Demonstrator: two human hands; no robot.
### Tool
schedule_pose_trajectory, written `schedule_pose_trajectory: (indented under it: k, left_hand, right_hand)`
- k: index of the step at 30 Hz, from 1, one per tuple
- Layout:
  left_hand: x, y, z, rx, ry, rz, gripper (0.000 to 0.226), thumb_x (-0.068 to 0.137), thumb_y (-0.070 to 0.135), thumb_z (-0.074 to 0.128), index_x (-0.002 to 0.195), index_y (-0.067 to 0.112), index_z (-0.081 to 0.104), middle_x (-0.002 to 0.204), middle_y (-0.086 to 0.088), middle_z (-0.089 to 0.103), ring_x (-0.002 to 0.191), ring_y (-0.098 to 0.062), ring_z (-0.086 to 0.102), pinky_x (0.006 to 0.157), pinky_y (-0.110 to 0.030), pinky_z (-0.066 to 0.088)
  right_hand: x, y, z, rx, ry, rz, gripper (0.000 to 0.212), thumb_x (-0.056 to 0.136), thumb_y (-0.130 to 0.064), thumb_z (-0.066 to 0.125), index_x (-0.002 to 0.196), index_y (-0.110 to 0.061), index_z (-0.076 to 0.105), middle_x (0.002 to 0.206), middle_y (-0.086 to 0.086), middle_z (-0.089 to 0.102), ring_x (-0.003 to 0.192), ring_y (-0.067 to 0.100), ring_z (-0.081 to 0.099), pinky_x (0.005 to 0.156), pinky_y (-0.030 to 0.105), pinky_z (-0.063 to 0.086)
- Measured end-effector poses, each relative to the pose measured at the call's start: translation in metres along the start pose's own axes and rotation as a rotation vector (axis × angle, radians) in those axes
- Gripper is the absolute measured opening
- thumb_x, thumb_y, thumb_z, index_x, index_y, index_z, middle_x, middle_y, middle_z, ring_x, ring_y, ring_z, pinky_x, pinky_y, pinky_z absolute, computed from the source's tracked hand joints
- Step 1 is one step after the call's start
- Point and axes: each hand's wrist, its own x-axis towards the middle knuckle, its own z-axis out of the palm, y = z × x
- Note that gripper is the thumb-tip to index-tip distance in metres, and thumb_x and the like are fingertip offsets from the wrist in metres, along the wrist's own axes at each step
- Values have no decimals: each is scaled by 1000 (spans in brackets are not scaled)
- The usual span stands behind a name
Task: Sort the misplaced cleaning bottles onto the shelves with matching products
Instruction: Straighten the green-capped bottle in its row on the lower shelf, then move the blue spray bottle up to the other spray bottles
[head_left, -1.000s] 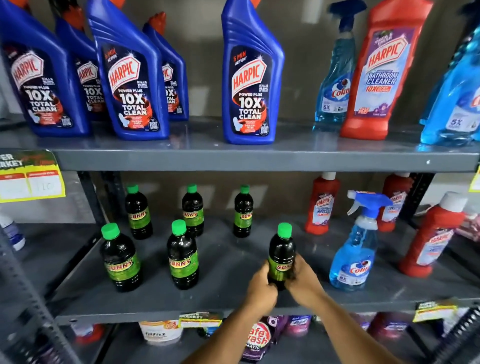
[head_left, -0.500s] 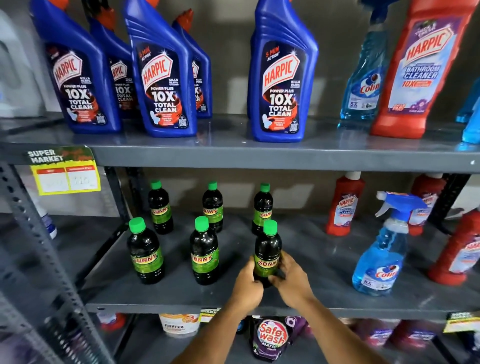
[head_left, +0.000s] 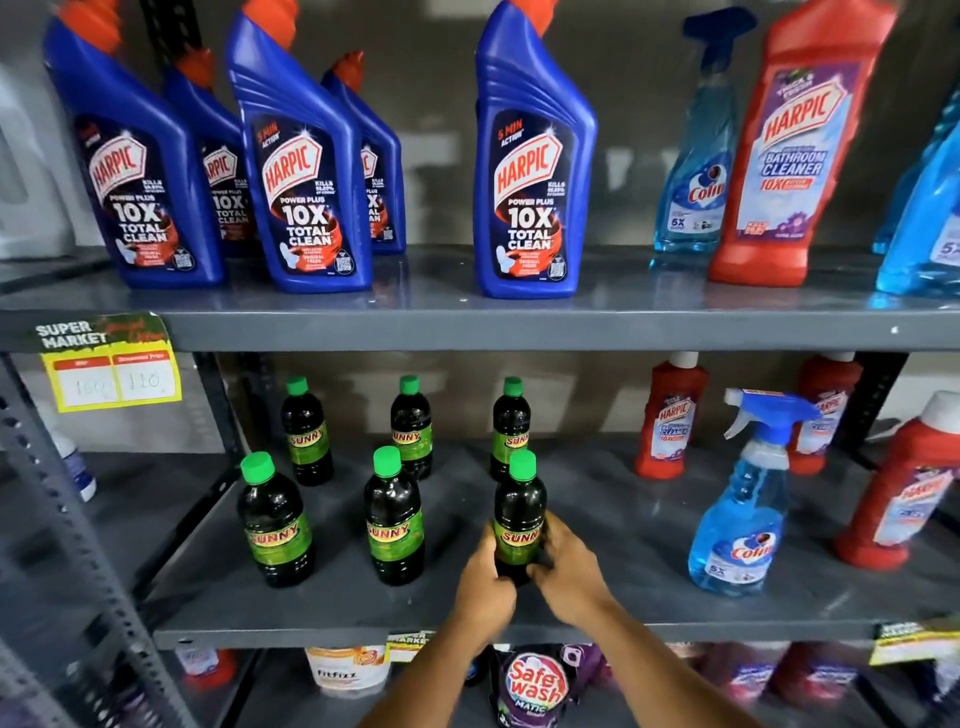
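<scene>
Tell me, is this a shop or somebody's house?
Most likely a shop, probably a supermarket aisle for cleaning products. The yellow price tag on the metal shelf reads "Super Market", and the same products stand in rows: blue Harpic bottles above, green-capped Sunny bottles below.

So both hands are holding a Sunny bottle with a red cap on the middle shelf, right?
Not quite. The cap is green, not red, as the head view shows. The rest holds: the left hand and right hand both hold the Sunny bottle on the middle shelf.
</scene>
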Motion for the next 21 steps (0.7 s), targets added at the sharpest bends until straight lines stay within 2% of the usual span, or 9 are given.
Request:
schedule_pose_trajectory:
  k: [2, 4, 6, 8, 10, 13, 15, 18, 21]
  left_hand:
    - [0, 1, 1, -2, 3, 3, 79, 67, -4, 47, 142, 20, 40, 133, -12, 61, 127, -28, 54, 109, -48, 41]
    - [-2, 3, 3, 3, 12, -13, 80, 72, -10, 47, 146, 19, 34, 139, -13, 57, 132, -30, 50, 111, -47, 39]
    - [-7, 6, 8, 0, 59, -49, 82, 78, -11, 47, 152, 13, 21, 153, -14, 41, 142, -29, 37, 117, -46, 30]
    - [-15, 11, 14, 12, 182, -51, 82, 82, -10, 46, 153, 11, 11, 162, -11, 20, 149, -27, 21, 122, -39, 18]
    - [-28, 15, 22, 15, 338, 19, 81, 85, -12, 45, 153, 11, 9, 164, -9, 11, 151, -23, 12, 122, -33, 13]
    - [-59, 17, 45, 0, 490, 211, 85, 81, -17, 48, 153, 12, 11, 161, -1, 12, 151, -18, 9, 119, -31, 16]
    - [-78, 18, 68, 15, 464, 298, 89, 78, -19, 50, 152, 15, 14, 161, 1, 13, 149, -16, 12, 116, -19, 19]
    - [-88, 26, 101, 16, 266, 308, 91, 76, -20, 47, 148, 21, 11, 160, 0, 17, 148, -12, 17, 107, 0, 16]
    - [-74, 50, 129, 9, 48, 195, 81, 83, -14, 43, 152, 15, 11, 163, -3, 17, 148, -12, 19, 110, -5, 16]
  right_hand:
    - [-3, -3, -2, -27, -7, -10, 80, 75, 5, 60, 141, -36, 40, 132, -8, 64, 127, 15, 56, 108, 32, 43]
    - [-6, -5, -3, -47, -13, -19, 84, 75, 0, 61, 143, -40, 33, 134, -8, 63, 128, 17, 56, 106, 35, 45]
    - [-11, -6, -5, -36, 7, -15, 87, 74, -4, 62, 148, -34, 27, 144, -4, 56, 135, 21, 51, 111, 40, 42]
    - [-15, -4, -12, -20, 42, -9, 90, 78, -5, 64, 154, -21, 20, 157, 1, 40, 145, 22, 38, 118, 41, 34]
    - [-21, 1, -20, 6, 92, -33, 86, 82, -5, 66, 155, -16, 22, 158, 0, 36, 144, 18, 37, 118, 36, 33]
    - [-33, 12, -39, 7, 194, -83, 72, 85, -5, 66, 148, -20, 36, 145, -8, 47, 129, 5, 47, 111, 22, 36]
    - [-44, 24, -57, 5, 291, -85, 64, 84, -3, 66, 142, -20, 45, 134, -10, 53, 121, 4, 52, 106, 22, 41]
    - [-62, 44, -83, 24, 489, -70, 49, 81, 5, 63, 125, -16, 60, 113, -7, 63, 107, 14, 64, 96, 23, 48]
    - [-75, 65, -116, 55, 669, -39, 42, 77, 11, 60, 109, -15, 65, 98, -8, 63, 96, 26, 68, 82, 17, 46]
